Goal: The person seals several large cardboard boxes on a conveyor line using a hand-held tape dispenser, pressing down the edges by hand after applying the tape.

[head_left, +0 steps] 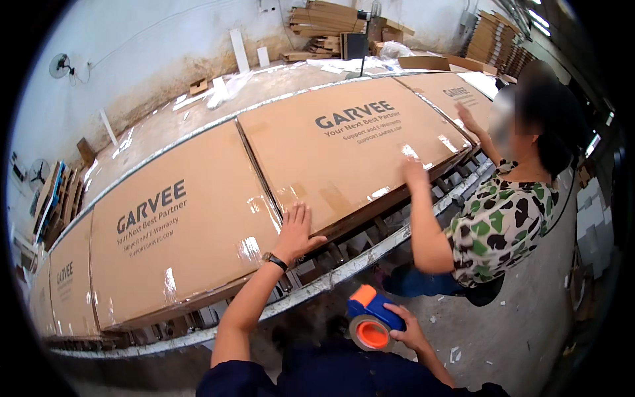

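My left hand [296,233] lies flat with its fingers spread on the near edge of a large brown cardboard box [291,155], beside the seam where a second box [202,264] meets it. Clear tape strips shine along the near edges of both boxes. In my right hand [411,329], low and in front of my body, is a blue and orange tape dispenser [376,314] with a tape roll on an orange hub. It is held apart from the boxes.
The boxes stand in a row on a roller conveyor with a metal rail [344,268]. To my right a co-worker [503,218] in a camouflage-patterned shirt reaches over the boxes. Flattened cardboard [324,20] is stacked by the far wall; scraps litter the floor.
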Demonstrator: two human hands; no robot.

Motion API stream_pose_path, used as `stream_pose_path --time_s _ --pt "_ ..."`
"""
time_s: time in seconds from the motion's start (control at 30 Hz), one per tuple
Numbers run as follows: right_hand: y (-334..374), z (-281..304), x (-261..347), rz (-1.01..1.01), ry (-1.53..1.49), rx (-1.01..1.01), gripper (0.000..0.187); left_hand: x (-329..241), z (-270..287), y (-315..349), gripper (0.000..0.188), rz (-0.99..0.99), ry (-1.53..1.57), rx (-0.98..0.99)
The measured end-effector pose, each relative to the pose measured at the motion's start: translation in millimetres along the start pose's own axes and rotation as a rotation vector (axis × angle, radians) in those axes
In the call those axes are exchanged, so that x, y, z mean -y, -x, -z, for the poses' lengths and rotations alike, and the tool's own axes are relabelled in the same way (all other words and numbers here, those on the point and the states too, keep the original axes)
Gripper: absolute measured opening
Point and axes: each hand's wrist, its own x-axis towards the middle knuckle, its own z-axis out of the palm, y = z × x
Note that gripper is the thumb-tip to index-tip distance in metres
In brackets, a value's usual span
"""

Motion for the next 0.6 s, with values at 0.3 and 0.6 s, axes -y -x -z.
stream_pose_path --time_s 0.3,0.6 --pt "-255 29 175 0.597 0.088 -0.41 0.056 -11 -13 5 0.078 0.087 -0.094 -0.035" --pt "-395 -12 70 -0.027 0.729 0.251 0.059 -15 -21 6 0.06 0.087 -0.139 -0.07"
